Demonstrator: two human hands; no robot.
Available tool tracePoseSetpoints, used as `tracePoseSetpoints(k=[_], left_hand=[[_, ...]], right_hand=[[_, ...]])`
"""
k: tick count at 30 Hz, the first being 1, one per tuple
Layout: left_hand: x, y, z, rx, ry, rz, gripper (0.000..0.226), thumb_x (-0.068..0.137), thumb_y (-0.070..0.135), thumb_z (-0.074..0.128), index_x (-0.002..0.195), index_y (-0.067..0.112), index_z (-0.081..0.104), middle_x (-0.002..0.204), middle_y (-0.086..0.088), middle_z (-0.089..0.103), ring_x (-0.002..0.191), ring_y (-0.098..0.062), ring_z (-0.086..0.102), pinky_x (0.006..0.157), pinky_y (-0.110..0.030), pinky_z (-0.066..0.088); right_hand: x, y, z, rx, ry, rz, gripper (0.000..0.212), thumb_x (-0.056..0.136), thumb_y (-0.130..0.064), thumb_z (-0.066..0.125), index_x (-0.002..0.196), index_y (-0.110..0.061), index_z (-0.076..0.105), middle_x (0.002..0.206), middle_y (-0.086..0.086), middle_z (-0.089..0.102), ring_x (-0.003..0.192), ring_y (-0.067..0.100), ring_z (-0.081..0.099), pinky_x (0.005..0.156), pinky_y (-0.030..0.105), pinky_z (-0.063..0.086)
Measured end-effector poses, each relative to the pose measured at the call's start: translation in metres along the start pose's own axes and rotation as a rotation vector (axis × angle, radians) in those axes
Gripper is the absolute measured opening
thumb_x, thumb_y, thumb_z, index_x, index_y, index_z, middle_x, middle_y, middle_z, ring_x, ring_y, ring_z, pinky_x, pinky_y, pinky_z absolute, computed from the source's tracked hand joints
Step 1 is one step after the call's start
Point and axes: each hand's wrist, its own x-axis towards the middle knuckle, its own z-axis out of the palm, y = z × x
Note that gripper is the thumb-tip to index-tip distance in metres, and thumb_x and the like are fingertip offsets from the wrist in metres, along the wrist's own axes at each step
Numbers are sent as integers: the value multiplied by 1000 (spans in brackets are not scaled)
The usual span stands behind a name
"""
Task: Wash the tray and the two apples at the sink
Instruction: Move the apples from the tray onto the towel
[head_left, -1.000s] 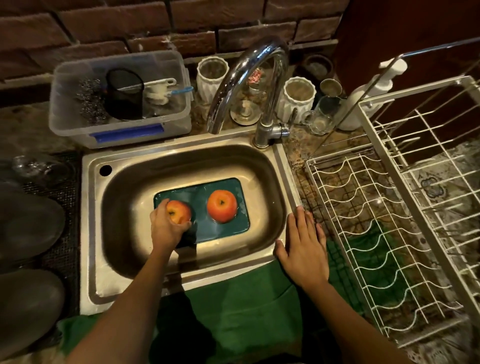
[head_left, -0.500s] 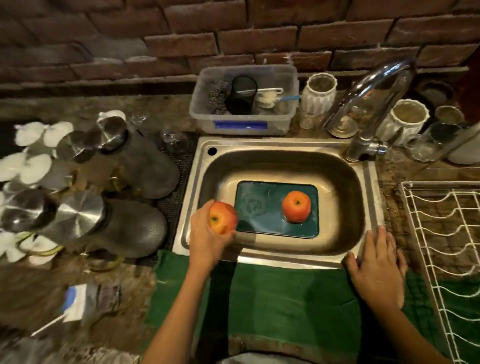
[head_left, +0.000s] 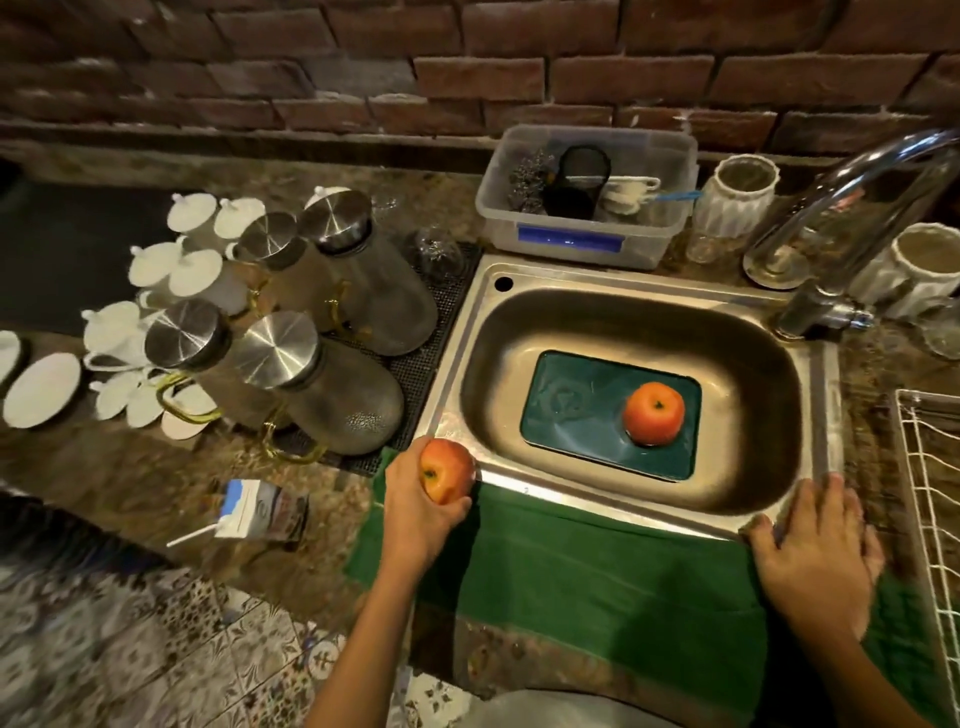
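Note:
A dark green tray (head_left: 582, 410) lies flat in the bottom of the steel sink (head_left: 519, 312). One red-orange apple (head_left: 653, 413) stands on the tray's right half. My left hand (head_left: 415, 509) is shut on the other apple (head_left: 447, 470) and holds it over the sink's front left corner, outside the basin. My right hand (head_left: 815, 561) lies flat, fingers spread, on the sink's front right rim and holds nothing.
A green towel (head_left: 597, 571) hangs over the counter edge in front of the sink. Glass jugs with steel lids (head_left: 322, 384) and white cups crowd the left counter. A small carton (head_left: 260, 512) lies near my left hand. The tap (head_left: 857, 218) and a wire rack (head_left: 930, 493) stand right.
My left hand lifted one apple off the tray and carried it left, out of the basin to the front left corner. The view swung left. My right hand stayed on the rim.

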Motion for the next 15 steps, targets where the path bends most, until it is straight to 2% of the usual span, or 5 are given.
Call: tracePoseSetpoints(k=[3,4,6,10,15], left_hand=[[0,5,-4,60,-27,-53,104,61,17,91,149,29,37,144,-9,36,130,-34,43,112,-42,37],[0,8,-6,96,-22,-71,107,61,23,91,151,32,34,150,-10,32,135,-35,39,114,-49,35],[3,18,-8,182,27,-38,109,61,32,91,152,35,32,156,-11,27,141,-36,30,115,-54,30],[20,55,9,224,90,143,98,65,34,89,150,30,40,157,-10,31,145,-30,26,115,-52,28],[46,107,90,80,-151,225,90,71,26,85,150,22,40,153,-12,35,143,-28,30,117,-42,29]], right_hand=[[0,-1,-1,3,-3,5,77,94,-58,22,152,-10,34,165,10,20,149,30,24,117,52,26],[-1,-2,-2,0,-7,8,77,94,-58,23,152,-10,33,166,10,19,150,30,23,117,52,25],[-1,-5,-4,-2,-17,14,76,93,-57,24,152,-10,32,166,10,19,150,29,23,117,53,25],[-2,-10,-12,1,-44,37,75,92,-56,31,153,-13,31,167,7,16,151,26,19,120,49,20],[-2,-10,-11,-14,-56,49,76,92,-53,34,156,-12,30,168,8,11,154,25,13,122,47,12]])
